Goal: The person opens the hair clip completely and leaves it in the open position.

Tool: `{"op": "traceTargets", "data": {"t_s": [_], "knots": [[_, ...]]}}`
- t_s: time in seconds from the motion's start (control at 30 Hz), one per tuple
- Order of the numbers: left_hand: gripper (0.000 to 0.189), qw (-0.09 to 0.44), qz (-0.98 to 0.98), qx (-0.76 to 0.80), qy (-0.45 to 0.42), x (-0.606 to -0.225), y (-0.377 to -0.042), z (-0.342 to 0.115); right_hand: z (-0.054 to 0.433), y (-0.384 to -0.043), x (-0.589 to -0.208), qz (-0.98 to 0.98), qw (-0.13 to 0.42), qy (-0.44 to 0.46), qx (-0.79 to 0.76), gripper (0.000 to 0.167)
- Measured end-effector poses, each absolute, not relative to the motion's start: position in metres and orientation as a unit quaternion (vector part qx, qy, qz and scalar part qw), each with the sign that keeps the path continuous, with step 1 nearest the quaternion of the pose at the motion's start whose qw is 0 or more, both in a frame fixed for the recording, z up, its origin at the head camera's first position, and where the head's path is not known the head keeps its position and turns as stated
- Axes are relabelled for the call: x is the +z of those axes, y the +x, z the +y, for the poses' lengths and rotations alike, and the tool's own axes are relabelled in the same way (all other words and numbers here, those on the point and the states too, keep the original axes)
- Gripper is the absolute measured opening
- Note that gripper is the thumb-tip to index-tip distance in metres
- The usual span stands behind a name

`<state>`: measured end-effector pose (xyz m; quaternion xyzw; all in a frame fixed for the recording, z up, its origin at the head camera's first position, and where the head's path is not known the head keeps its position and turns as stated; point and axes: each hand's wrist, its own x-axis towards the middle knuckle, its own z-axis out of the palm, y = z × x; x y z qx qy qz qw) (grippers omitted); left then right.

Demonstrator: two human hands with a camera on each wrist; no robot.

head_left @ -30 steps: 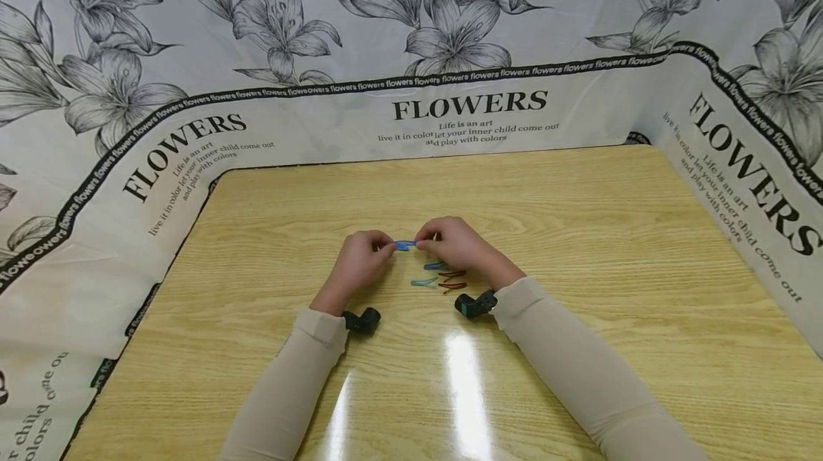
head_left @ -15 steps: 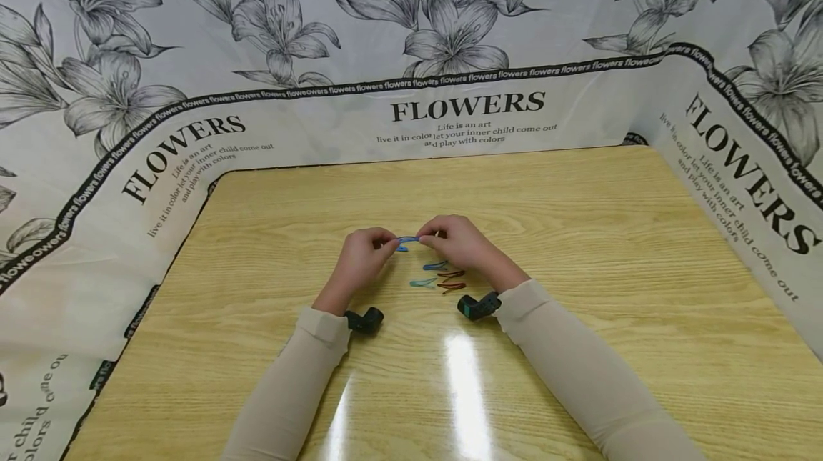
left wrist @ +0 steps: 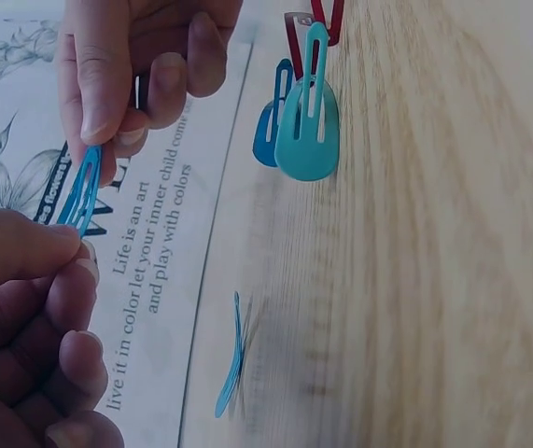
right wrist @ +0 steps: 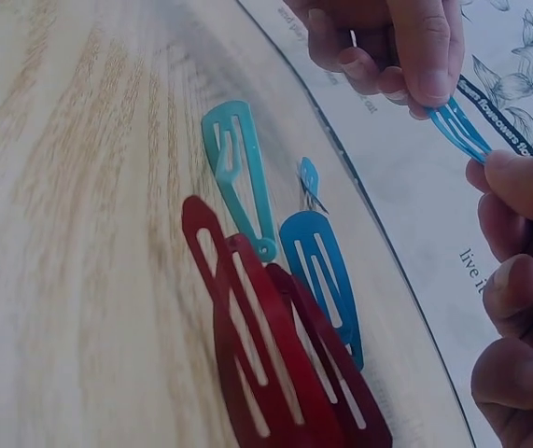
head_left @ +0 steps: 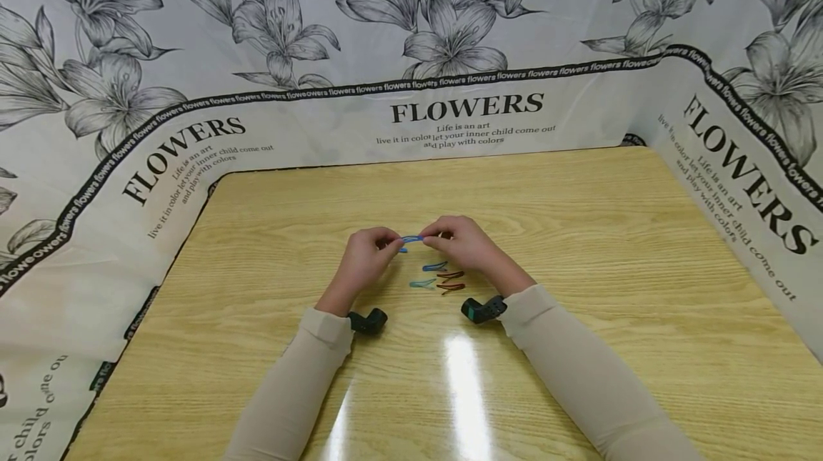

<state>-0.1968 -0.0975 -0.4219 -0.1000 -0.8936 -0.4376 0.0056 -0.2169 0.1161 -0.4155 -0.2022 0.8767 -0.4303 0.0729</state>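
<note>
A blue snap hair clip [head_left: 412, 239] is held up between both hands, each pinching one end with thumb and fingertips. My left hand [head_left: 368, 261] has its left end, and my right hand [head_left: 464, 241] its right end. In the right wrist view the held clip [right wrist: 460, 131] looks slightly bowed. Below the left fingertips lies another blue clip [left wrist: 232, 364], partly covered in the head view. Nearer to me on the table are a blue clip [head_left: 434, 266], a teal clip [head_left: 422, 284] and two red clips [right wrist: 257, 345], their prongs sprung apart.
The clips lie on a wood-grain table [head_left: 579, 232]. White cloth [head_left: 469, 118] printed with flowers and lettering stands along its back and sides. Black wrist cameras [head_left: 368, 321] sit on both wrists, over the tabletop.
Both hands have shifted slightly to the right and up with the pinched blue clip. The blue clip under the left fingers now shows less. The other clips lie as before.
</note>
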Motion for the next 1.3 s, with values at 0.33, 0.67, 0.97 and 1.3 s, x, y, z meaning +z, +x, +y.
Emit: {"op": "traceTargets", "data": {"t_s": [0.33,0.67,0.97,1.3], "knots": [[0.019,0.012,-0.887,-0.445,-0.126,-0.423,-0.195,-0.096,0.122,-0.215,-0.417,0.865,0.074,-0.204,-0.453,0.019],[0.019,0.017,-0.882,-0.448,-0.144,-0.423,-0.194,-0.097,0.124,-0.214,-0.419,0.852,0.085,-0.203,-0.475,0.021],[0.021,-0.001,-0.875,-0.461,-0.149,-0.423,-0.194,-0.098,0.127,-0.215,-0.419,0.840,0.095,-0.209,-0.492,0.021],[0.020,-0.008,-0.864,-0.475,-0.165,-0.422,-0.193,-0.099,0.128,-0.215,-0.422,0.822,0.113,-0.204,-0.519,0.022]]}}
